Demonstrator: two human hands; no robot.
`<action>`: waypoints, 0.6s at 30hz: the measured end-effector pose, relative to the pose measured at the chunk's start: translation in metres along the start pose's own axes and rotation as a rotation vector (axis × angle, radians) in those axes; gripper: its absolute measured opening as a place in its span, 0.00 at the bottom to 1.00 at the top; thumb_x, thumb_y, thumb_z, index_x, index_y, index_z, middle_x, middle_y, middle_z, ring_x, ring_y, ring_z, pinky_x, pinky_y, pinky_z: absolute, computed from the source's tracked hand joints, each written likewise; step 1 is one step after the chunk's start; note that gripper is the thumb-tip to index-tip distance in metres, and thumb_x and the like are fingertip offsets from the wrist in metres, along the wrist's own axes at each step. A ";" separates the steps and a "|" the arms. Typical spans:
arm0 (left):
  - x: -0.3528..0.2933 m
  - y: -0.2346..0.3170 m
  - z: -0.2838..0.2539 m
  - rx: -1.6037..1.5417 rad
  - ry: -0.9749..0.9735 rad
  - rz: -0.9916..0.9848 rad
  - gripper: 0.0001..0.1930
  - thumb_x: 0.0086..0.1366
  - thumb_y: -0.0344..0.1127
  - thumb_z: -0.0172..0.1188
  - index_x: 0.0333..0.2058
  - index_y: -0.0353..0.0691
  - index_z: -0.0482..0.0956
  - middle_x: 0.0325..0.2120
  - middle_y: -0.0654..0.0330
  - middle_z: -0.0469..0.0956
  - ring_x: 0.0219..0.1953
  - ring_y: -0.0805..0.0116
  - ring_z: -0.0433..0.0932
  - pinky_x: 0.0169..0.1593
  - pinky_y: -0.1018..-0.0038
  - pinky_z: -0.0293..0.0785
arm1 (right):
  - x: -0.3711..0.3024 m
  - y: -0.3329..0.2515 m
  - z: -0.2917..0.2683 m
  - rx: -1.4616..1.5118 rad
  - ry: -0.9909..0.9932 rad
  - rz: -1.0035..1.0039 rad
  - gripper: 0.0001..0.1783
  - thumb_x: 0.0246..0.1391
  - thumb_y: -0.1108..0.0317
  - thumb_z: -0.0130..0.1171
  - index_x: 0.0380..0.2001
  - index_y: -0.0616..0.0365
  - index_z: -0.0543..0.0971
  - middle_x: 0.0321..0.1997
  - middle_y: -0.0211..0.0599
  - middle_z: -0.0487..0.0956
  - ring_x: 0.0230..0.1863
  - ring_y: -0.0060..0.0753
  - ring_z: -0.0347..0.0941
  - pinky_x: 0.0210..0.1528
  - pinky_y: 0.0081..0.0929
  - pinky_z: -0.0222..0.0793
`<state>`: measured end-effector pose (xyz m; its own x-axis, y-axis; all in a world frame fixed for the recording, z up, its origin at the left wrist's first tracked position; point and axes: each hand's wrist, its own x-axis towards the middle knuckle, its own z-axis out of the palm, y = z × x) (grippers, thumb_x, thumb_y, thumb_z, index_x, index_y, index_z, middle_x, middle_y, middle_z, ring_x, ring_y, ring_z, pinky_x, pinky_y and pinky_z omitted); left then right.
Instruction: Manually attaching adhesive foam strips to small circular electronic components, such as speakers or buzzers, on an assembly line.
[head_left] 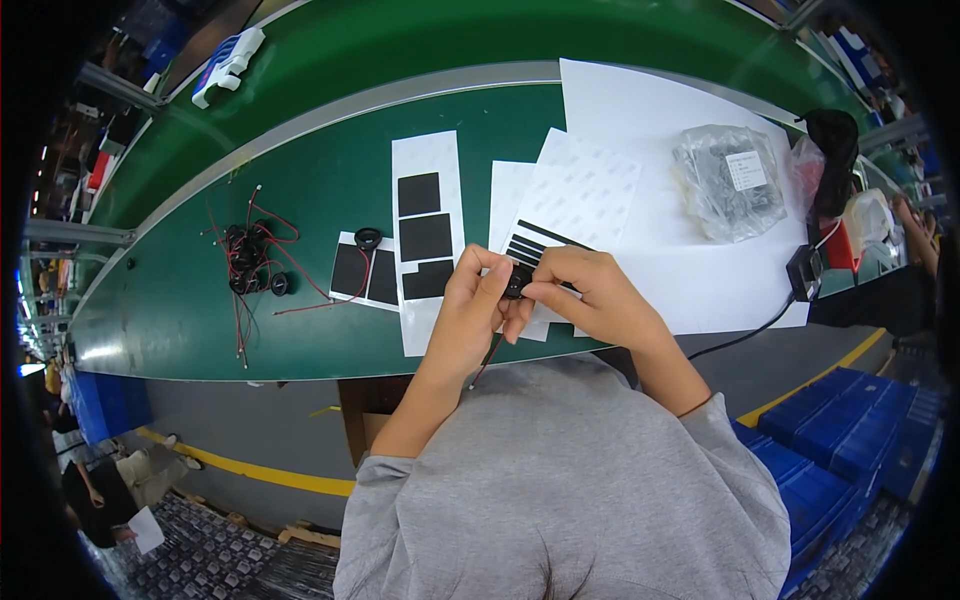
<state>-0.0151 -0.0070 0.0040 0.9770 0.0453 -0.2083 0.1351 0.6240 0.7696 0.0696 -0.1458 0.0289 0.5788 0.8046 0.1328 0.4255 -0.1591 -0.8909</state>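
Observation:
Between my hands is a small round black speaker (516, 283) with a thin red wire hanging below it. My left hand (478, 292) is closed on it, thumb and fingers pinched around its side. My right hand (578, 287) is closed too, its thumb and forefinger pinching the speaker's other edge. Just beyond my fingers lies a white sheet with black adhesive strips (540, 240). Left of it is a white backing strip (425, 150) with black rectangular pads (425, 238). Another speaker (368, 239) with a red wire rests on a smaller sheet of black pads (349, 270).
A tangle of black speakers with red wires (245, 250) lies on the green table (180, 330) at left. White paper (700, 290) covers the right side, with a clear plastic bag of dark parts (730, 185) on it. A black adapter (803, 273) trails a cable. Blue crates (840, 420) stand at right.

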 end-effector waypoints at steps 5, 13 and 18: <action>0.005 0.001 0.005 0.181 0.083 0.061 0.09 0.61 0.36 0.48 0.32 0.38 0.60 0.17 0.58 0.71 0.13 0.77 0.67 0.16 0.85 0.57 | 0.004 0.006 0.001 -0.101 0.051 -0.091 0.10 0.44 0.67 0.55 0.17 0.60 0.69 0.19 0.36 0.71 0.22 0.37 0.67 0.27 0.28 0.61; 0.001 0.008 0.013 0.175 0.186 0.086 0.09 0.61 0.34 0.48 0.34 0.37 0.60 0.20 0.57 0.71 0.17 0.77 0.69 0.17 0.83 0.63 | 0.008 -0.005 -0.002 -0.243 0.081 -0.042 0.10 0.40 0.66 0.59 0.19 0.60 0.71 0.17 0.36 0.70 0.21 0.35 0.65 0.26 0.26 0.60; 0.005 -0.011 0.003 0.083 0.105 0.181 0.08 0.61 0.31 0.46 0.33 0.37 0.57 0.22 0.57 0.69 0.18 0.77 0.68 0.16 0.82 0.64 | 0.004 0.000 0.007 0.053 0.083 0.062 0.06 0.44 0.72 0.54 0.19 0.63 0.70 0.18 0.37 0.70 0.20 0.30 0.66 0.25 0.23 0.61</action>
<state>-0.0108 -0.0161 -0.0035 0.9646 0.2343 -0.1206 -0.0234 0.5320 0.8464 0.0667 -0.1388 0.0260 0.6595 0.7435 0.1107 0.3512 -0.1745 -0.9199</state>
